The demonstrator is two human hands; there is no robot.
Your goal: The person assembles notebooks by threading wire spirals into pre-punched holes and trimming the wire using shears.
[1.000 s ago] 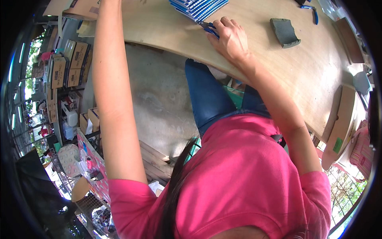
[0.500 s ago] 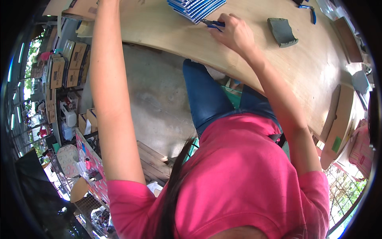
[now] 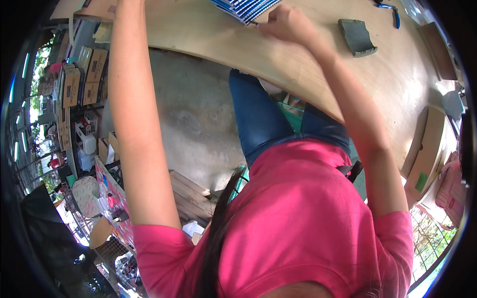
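— Fingers of the right hand [image 3: 285, 22] are curled tight; is the grip on anything?
— It pinches the near edge of the blue striped stack [image 3: 246, 7] on the bench [image 3: 318, 74], forearm stretched out from the pink shirt [image 3: 298, 223].
— And the left hand?
— Its arm runs up out of view, so its grip cannot be told.
— Room around the grip?
— Bare wood to its right up to a grey block [image 3: 357, 37]; the bench edge curves just below the wrist.

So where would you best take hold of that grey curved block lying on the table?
Pinch the grey block across its two long sides, coming from above: it lies flat on the wooden table with bare wood all around, well apart from the right hand.
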